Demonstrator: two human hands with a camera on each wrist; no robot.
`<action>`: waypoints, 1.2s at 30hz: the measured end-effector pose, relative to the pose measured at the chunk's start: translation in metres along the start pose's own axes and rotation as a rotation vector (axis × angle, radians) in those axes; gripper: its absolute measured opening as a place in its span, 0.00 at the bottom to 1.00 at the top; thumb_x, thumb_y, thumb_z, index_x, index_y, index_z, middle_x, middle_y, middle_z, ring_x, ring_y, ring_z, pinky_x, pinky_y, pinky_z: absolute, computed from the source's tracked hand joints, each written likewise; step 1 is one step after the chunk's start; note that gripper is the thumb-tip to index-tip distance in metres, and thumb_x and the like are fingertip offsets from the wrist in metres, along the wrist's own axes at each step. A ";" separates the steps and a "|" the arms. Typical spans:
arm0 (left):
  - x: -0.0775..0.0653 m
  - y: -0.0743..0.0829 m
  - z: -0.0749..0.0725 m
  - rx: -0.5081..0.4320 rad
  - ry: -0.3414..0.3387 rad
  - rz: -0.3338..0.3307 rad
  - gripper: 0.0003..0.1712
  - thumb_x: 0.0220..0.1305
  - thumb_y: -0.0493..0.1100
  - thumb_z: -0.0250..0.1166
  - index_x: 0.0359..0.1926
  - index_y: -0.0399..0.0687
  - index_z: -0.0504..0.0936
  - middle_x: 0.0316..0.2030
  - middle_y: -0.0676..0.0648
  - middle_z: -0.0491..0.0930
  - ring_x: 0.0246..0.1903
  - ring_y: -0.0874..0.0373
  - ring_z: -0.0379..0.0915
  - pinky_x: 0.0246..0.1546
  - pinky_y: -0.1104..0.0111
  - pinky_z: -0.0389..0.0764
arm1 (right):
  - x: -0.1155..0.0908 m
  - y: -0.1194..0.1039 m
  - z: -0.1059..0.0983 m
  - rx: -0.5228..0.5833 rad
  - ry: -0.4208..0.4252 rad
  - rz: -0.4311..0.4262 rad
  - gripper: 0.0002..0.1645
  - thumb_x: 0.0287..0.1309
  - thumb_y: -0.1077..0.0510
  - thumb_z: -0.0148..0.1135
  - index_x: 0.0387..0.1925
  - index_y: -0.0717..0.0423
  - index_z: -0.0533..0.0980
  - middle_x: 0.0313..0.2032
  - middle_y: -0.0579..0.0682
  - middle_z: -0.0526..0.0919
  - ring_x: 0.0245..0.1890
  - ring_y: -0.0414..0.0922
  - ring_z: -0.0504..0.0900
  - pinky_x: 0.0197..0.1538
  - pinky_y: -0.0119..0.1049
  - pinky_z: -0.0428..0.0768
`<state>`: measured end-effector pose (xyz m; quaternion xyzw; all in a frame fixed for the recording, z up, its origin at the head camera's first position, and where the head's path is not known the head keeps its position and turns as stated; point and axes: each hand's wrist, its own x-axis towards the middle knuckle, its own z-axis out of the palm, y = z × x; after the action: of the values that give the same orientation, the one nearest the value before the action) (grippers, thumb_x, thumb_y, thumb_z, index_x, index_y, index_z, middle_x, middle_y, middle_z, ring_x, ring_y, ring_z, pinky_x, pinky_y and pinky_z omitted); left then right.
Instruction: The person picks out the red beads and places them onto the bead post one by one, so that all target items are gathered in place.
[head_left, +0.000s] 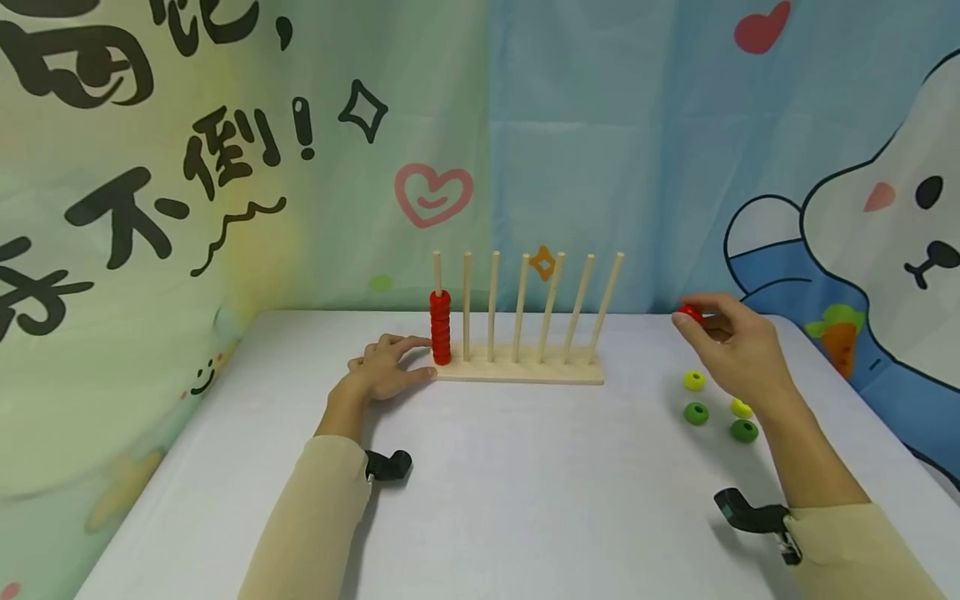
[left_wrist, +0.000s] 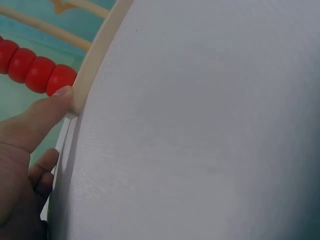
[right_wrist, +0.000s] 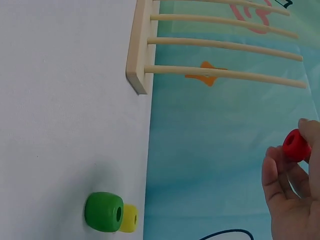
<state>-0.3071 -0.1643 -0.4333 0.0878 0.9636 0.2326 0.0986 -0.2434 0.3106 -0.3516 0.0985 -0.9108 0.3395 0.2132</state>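
Observation:
A wooden peg rack (head_left: 517, 375) stands on the table, its several upright pegs rising from a flat base. Red beads (head_left: 440, 329) are stacked on its leftmost peg. My left hand (head_left: 386, 367) holds the left end of the base between thumb and index finger. In the left wrist view, the thumb (left_wrist: 47, 112) presses at the base's corner, beside the lowest red bead (left_wrist: 62, 77). Raised at the right, my right hand (head_left: 738, 346) pinches a single red bead (right_wrist: 296, 146) between thumb and fingertips; its hole shows in the right wrist view.
Below the right hand lie two green beads (head_left: 696, 413) and two yellow beads (head_left: 694, 381), one yellow partly covered by the wrist. A white cloth covers the table (head_left: 525, 483). Behind it hangs a printed curtain (head_left: 577, 150). Black camera mounts (head_left: 388, 465) sit on both wrists.

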 end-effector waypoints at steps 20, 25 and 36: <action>0.000 0.002 -0.002 0.006 -0.024 -0.016 0.36 0.61 0.71 0.59 0.70 0.80 0.63 0.70 0.46 0.57 0.67 0.40 0.53 0.57 0.40 0.57 | 0.013 -0.031 0.035 0.225 0.082 -0.160 0.19 0.57 0.66 0.68 0.51 0.59 0.80 0.46 0.49 0.76 0.41 0.32 0.80 0.45 0.18 0.76; 0.000 0.003 0.000 0.002 -0.022 -0.020 0.35 0.61 0.71 0.59 0.69 0.81 0.64 0.71 0.46 0.57 0.67 0.40 0.53 0.57 0.40 0.57 | 0.017 -0.044 0.031 0.258 0.070 -0.162 0.21 0.58 0.67 0.68 0.54 0.59 0.78 0.47 0.51 0.79 0.39 0.35 0.81 0.45 0.19 0.76; 0.001 0.001 0.000 0.001 -0.005 -0.003 0.35 0.61 0.71 0.59 0.69 0.79 0.65 0.70 0.46 0.57 0.67 0.39 0.53 0.57 0.39 0.56 | 0.016 -0.093 0.021 0.334 0.047 -0.177 0.16 0.61 0.69 0.62 0.51 0.70 0.76 0.47 0.63 0.78 0.40 0.36 0.80 0.48 0.21 0.76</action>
<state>-0.3077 -0.1632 -0.4325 0.0870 0.9635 0.2319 0.1013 -0.2347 0.2268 -0.3050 0.2043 -0.8244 0.4680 0.2443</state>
